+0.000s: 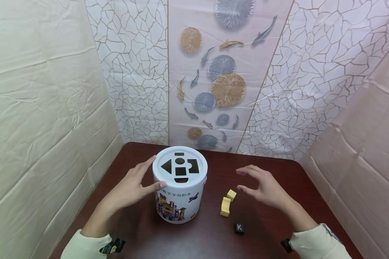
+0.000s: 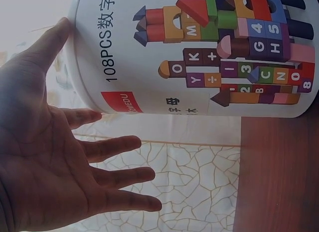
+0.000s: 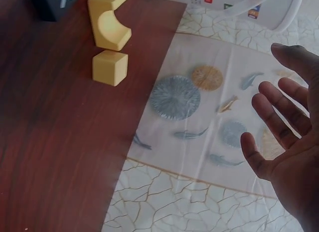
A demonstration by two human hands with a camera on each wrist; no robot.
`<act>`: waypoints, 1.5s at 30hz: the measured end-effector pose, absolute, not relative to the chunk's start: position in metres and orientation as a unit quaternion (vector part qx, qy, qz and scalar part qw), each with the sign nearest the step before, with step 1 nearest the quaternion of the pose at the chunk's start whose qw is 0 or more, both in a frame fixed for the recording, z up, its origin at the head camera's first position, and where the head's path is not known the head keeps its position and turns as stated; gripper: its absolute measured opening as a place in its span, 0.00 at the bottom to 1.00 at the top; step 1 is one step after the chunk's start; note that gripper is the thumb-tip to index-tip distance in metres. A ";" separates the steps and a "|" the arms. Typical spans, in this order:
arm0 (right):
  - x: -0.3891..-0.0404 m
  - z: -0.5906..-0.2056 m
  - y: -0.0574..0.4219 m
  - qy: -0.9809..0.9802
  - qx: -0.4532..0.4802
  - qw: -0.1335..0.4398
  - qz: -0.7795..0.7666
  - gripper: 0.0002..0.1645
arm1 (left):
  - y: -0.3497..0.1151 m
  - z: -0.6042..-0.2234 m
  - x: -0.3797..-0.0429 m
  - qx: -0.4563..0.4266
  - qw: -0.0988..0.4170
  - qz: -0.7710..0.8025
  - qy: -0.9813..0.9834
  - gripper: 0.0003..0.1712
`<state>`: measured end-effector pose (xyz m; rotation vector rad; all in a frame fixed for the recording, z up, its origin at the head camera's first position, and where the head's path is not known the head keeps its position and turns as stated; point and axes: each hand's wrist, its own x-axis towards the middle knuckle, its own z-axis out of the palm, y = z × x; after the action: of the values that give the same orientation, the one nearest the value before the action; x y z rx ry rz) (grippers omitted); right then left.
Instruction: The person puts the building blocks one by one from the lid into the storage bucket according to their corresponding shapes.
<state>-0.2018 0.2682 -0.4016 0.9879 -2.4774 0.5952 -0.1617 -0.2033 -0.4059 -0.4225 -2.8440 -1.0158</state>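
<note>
A white block bucket (image 1: 178, 201) stands upright on the table, its lid (image 1: 162, 178) cut with several shaped holes. My left hand (image 1: 129, 189) is at the bucket's left side, thumb and index fingertip right at the lid's rim. In the left wrist view its other fingers (image 2: 124, 177) are spread and straight. My right hand (image 1: 265, 185) hovers over the table to the right, fingers relaxed and holding nothing. Nearest to it lie a small yellow cube (image 1: 231, 195) and a yellow arch block (image 1: 225, 207). Closer to the front is a black block with a white K (image 1: 239, 228).
The dark red table (image 1: 207, 244) ends at a patterned cloth backdrop (image 1: 142, 90) behind the bucket. Pale padded cloth walls (image 1: 52, 108) rise on the left and right. A white handle (image 3: 246, 6) hangs along the bucket's side.
</note>
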 end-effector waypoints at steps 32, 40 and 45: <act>-0.178 -0.448 0.315 -0.898 0.308 0.218 0.224 0.31 | -0.203 -0.408 -0.161 -0.124 0.035 -0.339 -0.932 0.64; -0.173 -0.465 0.324 -0.897 0.311 0.216 0.228 0.31 | -0.203 -0.408 -0.161 -0.120 0.030 -0.340 -0.932 0.64; -0.167 -0.475 0.327 -0.897 0.308 0.218 0.231 0.31 | -0.203 -0.407 -0.161 -0.122 0.029 -0.341 -0.932 0.64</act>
<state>-0.1670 0.3267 -0.4745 0.8527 -2.4819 0.6405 -0.1610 -0.2028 -0.4071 -0.3760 -2.8734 -1.0516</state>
